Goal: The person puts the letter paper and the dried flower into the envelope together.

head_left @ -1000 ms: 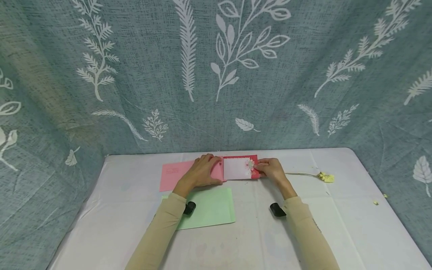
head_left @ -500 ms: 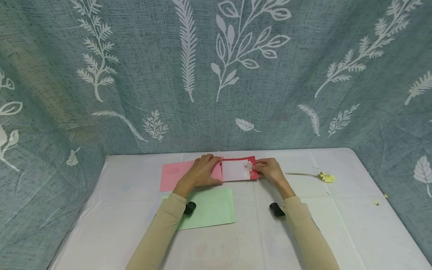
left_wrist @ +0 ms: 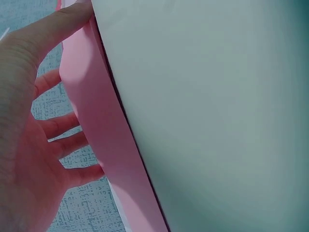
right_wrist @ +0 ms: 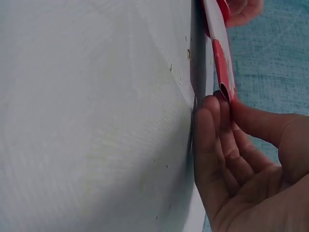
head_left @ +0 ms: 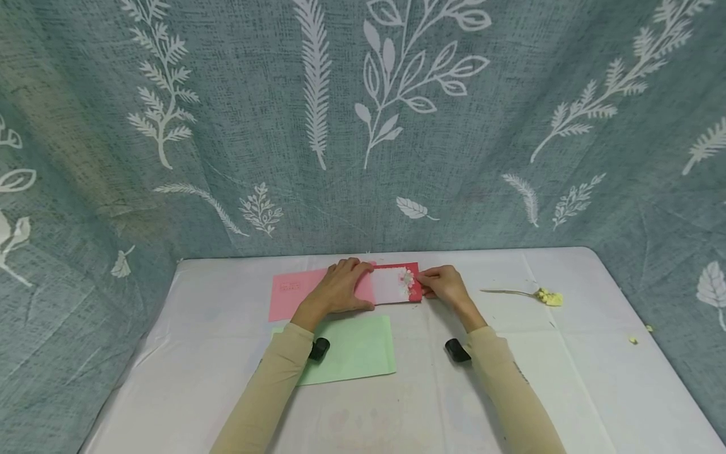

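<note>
A pink envelope (head_left: 292,297) lies at the back of the table. My left hand (head_left: 337,290) spans its right end, fingers at the far edge and thumb at the near edge; in the left wrist view the fingers (left_wrist: 60,124) curl against the pink paper (left_wrist: 91,96). A red and white card (head_left: 388,285) with a floral print is partly inside the envelope's right end. My right hand (head_left: 447,284) pinches the card's right edge between thumb and fingers, as the right wrist view shows at the card's red corner (right_wrist: 219,63). The card's left part is hidden.
A light green envelope (head_left: 354,353) lies in front of the pink one, partly under the left forearm. To the right, a yellow flower (head_left: 547,297) on a dry stem rests on the white cloth, with small yellow bits (head_left: 632,340) farther right. A patterned curtain (head_left: 363,214) hangs behind.
My right hand has moved left with the card, which has slid farther into the pink envelope, so less of it shows. The left hand has stayed in place.
</note>
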`<state>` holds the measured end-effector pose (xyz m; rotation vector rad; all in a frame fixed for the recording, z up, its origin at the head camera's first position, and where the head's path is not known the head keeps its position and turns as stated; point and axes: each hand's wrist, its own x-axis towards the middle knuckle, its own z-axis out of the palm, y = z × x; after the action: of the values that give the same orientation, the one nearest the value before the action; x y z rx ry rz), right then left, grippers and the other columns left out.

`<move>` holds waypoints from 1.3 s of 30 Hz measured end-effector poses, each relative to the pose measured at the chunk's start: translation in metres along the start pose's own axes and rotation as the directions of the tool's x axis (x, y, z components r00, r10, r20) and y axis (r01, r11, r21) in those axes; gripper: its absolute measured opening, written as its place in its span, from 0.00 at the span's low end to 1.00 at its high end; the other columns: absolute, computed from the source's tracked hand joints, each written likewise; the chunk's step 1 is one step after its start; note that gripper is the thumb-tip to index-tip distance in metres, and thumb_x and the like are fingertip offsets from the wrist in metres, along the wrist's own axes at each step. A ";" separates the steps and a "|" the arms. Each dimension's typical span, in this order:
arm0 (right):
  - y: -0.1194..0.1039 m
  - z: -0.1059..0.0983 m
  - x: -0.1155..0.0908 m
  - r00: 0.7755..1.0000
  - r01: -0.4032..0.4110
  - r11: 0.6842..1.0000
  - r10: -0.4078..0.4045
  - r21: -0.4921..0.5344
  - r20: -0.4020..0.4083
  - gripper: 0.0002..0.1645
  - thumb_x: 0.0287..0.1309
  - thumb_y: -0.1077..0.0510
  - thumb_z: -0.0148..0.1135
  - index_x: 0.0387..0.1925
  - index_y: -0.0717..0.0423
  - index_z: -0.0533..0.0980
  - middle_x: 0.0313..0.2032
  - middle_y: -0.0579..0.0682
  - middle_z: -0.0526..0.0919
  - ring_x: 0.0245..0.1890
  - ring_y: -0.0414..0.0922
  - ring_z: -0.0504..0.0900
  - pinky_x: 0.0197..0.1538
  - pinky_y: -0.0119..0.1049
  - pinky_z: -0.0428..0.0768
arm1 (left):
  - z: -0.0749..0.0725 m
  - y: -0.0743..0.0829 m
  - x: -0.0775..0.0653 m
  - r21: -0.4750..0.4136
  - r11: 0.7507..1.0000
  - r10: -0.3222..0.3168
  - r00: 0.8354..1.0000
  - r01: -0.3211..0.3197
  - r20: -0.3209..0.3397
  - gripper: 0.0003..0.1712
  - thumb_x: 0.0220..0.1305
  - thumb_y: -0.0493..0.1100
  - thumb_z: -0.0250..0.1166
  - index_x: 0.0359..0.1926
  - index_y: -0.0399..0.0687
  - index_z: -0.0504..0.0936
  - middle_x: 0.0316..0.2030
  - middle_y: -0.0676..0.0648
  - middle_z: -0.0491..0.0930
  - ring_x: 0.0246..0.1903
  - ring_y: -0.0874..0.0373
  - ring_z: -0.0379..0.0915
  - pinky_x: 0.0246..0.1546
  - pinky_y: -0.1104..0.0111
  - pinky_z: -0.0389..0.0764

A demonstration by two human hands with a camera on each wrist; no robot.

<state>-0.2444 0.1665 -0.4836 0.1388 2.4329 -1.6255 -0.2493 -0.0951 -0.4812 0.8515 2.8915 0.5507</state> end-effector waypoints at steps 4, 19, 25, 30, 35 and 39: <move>-0.002 0.002 0.001 1.000 -0.025 1.000 0.025 -0.011 -0.013 0.17 0.64 0.59 0.62 0.45 0.72 0.81 0.28 0.55 0.85 0.22 0.37 0.81 0.30 0.31 0.83 | -0.001 0.000 0.000 -0.003 1.000 0.006 1.000 -0.006 0.000 0.45 0.49 0.62 0.75 0.65 0.52 0.70 0.61 0.40 0.68 0.61 0.44 0.64 0.63 0.47 0.62; -0.003 0.016 0.003 1.000 -0.006 1.000 0.006 0.007 0.027 0.16 0.63 0.61 0.63 0.47 0.70 0.81 0.30 0.56 0.86 0.23 0.37 0.82 0.30 0.31 0.83 | 0.001 -0.001 0.000 -0.002 1.000 0.009 1.000 -0.009 -0.006 0.45 0.49 0.62 0.75 0.65 0.52 0.70 0.59 0.41 0.69 0.59 0.45 0.65 0.62 0.47 0.63; -0.006 0.020 0.003 1.000 -0.004 1.000 0.005 -0.020 0.027 0.15 0.62 0.61 0.63 0.46 0.70 0.82 0.29 0.56 0.86 0.24 0.38 0.82 0.31 0.31 0.83 | 0.002 -0.002 0.000 -0.004 1.000 0.010 1.000 -0.010 -0.002 0.45 0.49 0.62 0.75 0.65 0.52 0.70 0.59 0.41 0.69 0.59 0.45 0.65 0.62 0.47 0.63; -0.011 0.024 0.003 1.000 0.012 0.999 -0.012 -0.043 0.020 0.14 0.62 0.61 0.64 0.44 0.69 0.83 0.31 0.58 0.87 0.25 0.39 0.84 0.32 0.32 0.83 | 0.001 -0.002 0.001 0.000 1.000 0.002 1.000 -0.002 0.002 0.45 0.49 0.62 0.75 0.65 0.52 0.70 0.59 0.41 0.69 0.59 0.45 0.65 0.63 0.47 0.63; -0.012 0.029 0.004 1.000 0.011 0.998 -0.009 -0.065 0.027 0.13 0.62 0.61 0.64 0.42 0.68 0.84 0.29 0.56 0.87 0.24 0.39 0.83 0.31 0.31 0.82 | 0.000 -0.001 0.001 0.000 1.000 0.006 1.000 -0.006 0.003 0.45 0.49 0.61 0.75 0.65 0.52 0.70 0.59 0.41 0.69 0.59 0.44 0.65 0.63 0.47 0.63; -0.013 0.034 0.004 0.999 0.010 0.997 -0.008 -0.075 0.031 0.13 0.62 0.61 0.64 0.42 0.68 0.84 0.29 0.56 0.87 0.24 0.38 0.83 0.31 0.32 0.82 | 0.000 0.000 0.001 0.007 1.000 0.007 1.000 -0.007 0.007 0.45 0.48 0.62 0.75 0.65 0.52 0.70 0.60 0.41 0.69 0.60 0.44 0.65 0.63 0.47 0.63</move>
<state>-0.2470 0.1297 -0.4853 0.0903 2.4708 -1.5263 -0.2497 -0.0944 -0.4814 0.8636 2.8868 0.5367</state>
